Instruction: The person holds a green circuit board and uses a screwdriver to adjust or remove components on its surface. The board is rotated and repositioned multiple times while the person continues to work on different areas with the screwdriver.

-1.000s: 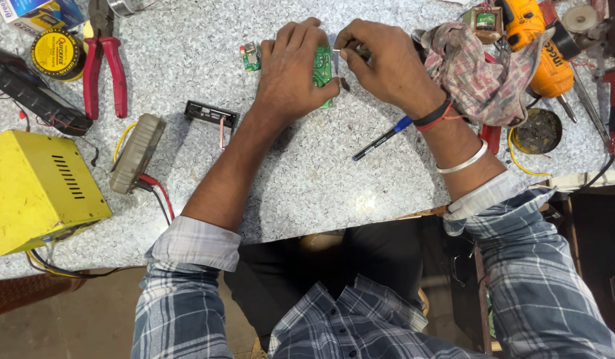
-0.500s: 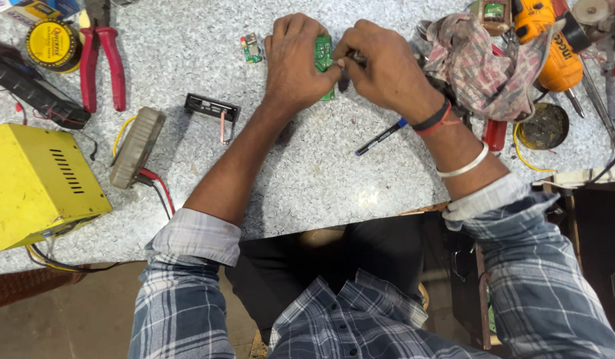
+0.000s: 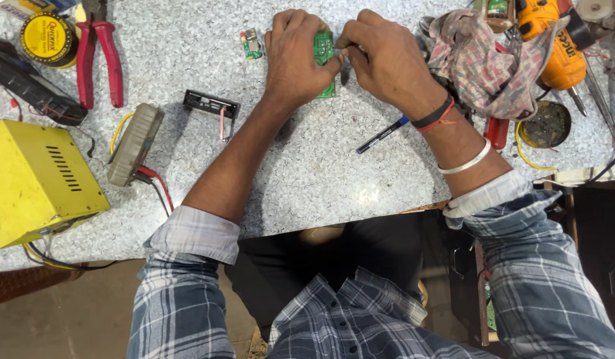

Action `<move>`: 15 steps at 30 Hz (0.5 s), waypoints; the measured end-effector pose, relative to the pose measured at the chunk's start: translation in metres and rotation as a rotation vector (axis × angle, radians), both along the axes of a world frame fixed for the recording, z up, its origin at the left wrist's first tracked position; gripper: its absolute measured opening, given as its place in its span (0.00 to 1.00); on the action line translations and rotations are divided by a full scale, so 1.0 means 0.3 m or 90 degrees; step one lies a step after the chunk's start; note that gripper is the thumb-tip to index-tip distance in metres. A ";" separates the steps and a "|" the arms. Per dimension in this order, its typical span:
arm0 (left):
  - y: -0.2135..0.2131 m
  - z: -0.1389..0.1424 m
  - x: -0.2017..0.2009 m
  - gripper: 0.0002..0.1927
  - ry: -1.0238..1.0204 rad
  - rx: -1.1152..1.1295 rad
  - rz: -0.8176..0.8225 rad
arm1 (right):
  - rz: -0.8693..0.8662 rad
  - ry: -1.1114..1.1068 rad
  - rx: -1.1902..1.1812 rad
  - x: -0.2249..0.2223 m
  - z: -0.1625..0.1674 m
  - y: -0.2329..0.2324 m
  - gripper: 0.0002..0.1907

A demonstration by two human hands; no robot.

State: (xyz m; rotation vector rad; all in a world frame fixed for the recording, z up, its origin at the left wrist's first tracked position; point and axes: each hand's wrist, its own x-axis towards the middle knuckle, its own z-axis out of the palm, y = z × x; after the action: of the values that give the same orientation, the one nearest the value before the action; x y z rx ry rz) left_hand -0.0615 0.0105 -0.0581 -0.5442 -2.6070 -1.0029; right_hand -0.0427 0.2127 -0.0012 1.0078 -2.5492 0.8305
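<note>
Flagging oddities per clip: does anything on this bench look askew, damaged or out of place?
Nothing looks damaged or spilled. The left hand and right hand hold a green circuit board flat on the table. A crumpled cloth lies over tools at right.

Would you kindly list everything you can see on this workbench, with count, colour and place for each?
circuit board: one, green, far centre, held between both hands
small board piece: one, green, just left of the hands
pen: one, black with blue end, under the right wrist
black frame part: one, black, left of the left forearm
pliers: one, red handles, far left
round tin: one, yellow, far left corner
metal box: one, yellow, near left edge
cloth: one, checked pink-grey, right of the hands
drill: one, orange, far right
worktop: one, speckled grey
left hand: one, on the board
right hand: one, pinching at the board's right edge
</note>
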 end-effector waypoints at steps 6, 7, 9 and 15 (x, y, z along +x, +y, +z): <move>0.001 -0.007 -0.006 0.22 -0.012 -0.006 -0.009 | -0.015 0.032 0.043 -0.024 -0.007 -0.005 0.04; -0.003 -0.008 -0.007 0.22 -0.011 -0.001 -0.006 | -0.010 0.018 0.042 -0.021 -0.011 -0.008 0.04; -0.004 -0.009 -0.009 0.22 -0.008 0.005 -0.011 | -0.023 0.012 0.025 -0.008 -0.017 -0.006 0.04; -0.008 -0.003 -0.016 0.22 0.000 0.008 -0.012 | 0.016 0.033 -0.021 -0.011 -0.006 0.006 0.07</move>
State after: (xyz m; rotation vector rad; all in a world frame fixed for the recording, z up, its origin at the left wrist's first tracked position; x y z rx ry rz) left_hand -0.0662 0.0082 -0.0589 -0.5657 -2.5983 -1.0250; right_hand -0.0461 0.2146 -0.0030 1.0397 -2.4767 0.8389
